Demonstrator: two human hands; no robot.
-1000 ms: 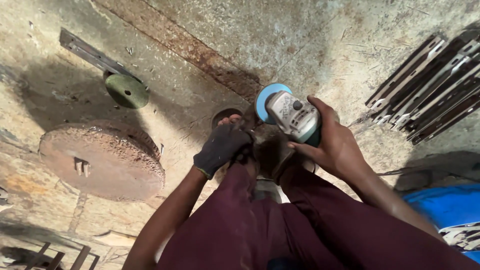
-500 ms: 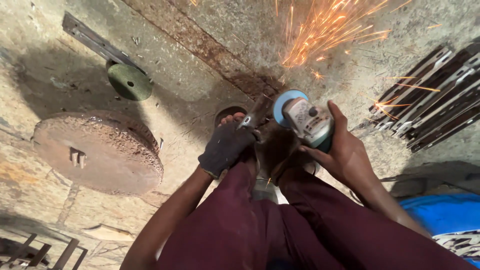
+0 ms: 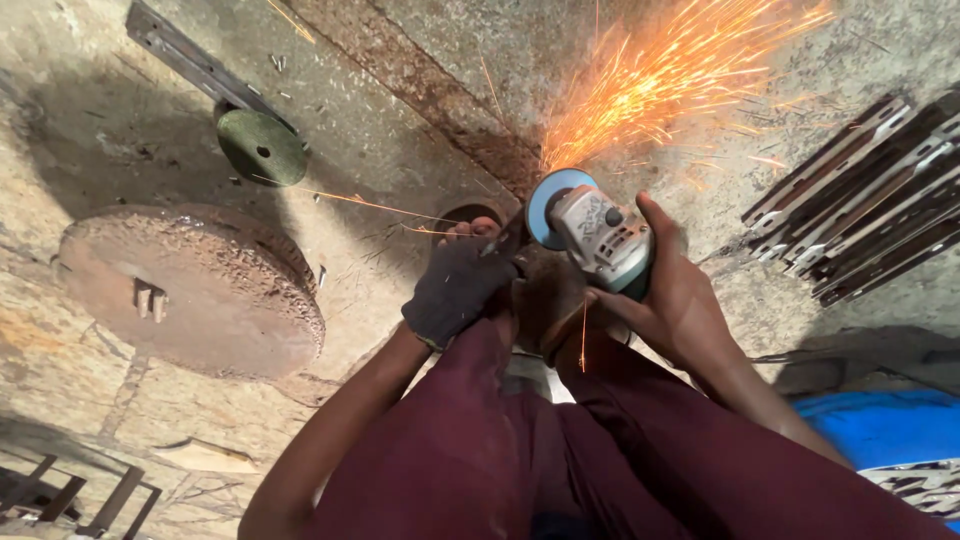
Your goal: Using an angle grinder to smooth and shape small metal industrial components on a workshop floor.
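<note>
Sparks are way bigger now than half a second ago. Right hand [image 3: 680, 300] is wrapped around the grinder [image 3: 590, 235], gloved left hand [image 3: 455, 285] clamped on a small metal piece [image 3: 508, 240] by the knees. Looks mid-grind; holding the piece steady seems key.

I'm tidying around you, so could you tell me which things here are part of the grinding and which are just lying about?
In use:
angle grinder, gripped by the right hand
small metal piece, held by the gloved left hand
sparks coming off the disc

Lying about:
large rusty disc
green disc
flat metal bar
stack of metal strips
blue container
</note>
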